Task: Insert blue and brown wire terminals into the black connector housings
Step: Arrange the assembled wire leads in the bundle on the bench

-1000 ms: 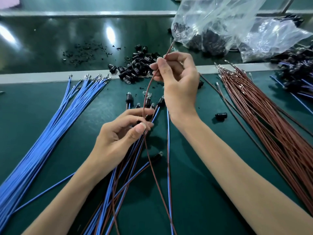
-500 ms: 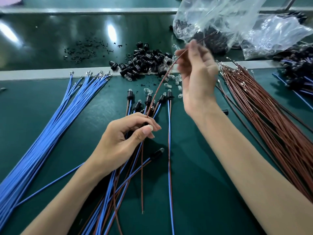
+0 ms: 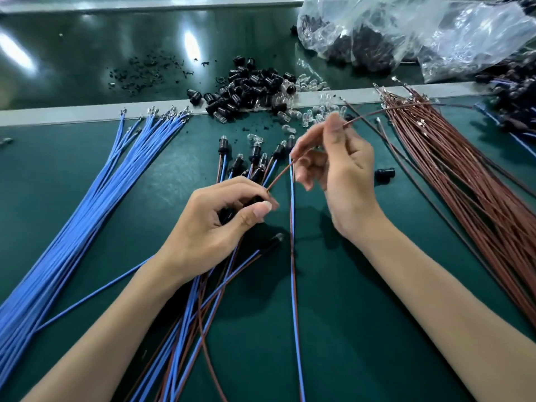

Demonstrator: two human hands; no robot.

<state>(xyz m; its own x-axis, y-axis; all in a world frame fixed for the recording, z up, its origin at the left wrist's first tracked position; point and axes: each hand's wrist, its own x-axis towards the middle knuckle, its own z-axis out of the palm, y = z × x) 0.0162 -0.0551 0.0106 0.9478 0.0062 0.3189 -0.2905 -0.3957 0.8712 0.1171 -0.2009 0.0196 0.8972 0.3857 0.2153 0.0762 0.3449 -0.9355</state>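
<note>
My left hand [image 3: 214,227] grips a black connector housing [image 3: 229,213], mostly hidden in its curled fingers. A single brown wire [image 3: 278,175] rises from its fingertips to my right hand [image 3: 345,175]. That hand pinches the wire between thumb and forefinger, and the wire runs on to the right above the brown wire bundle [image 3: 470,192]. The blue wire bundle [image 3: 87,221] fans out on the left of the green mat. Loose black housings [image 3: 249,88] are piled at the back centre.
Finished blue-and-brown wire pairs with housings [image 3: 255,161] lie under and between my hands. Small clear bulbs [image 3: 313,114] are scattered by the pile. One stray housing [image 3: 384,173] sits right of my right hand. Plastic bags of parts [image 3: 406,33] stand at the back right.
My right hand has come down and nearer to my left hand, still holding the brown wire. The wire's far end has swung from pointing up at the bags to pointing right.
</note>
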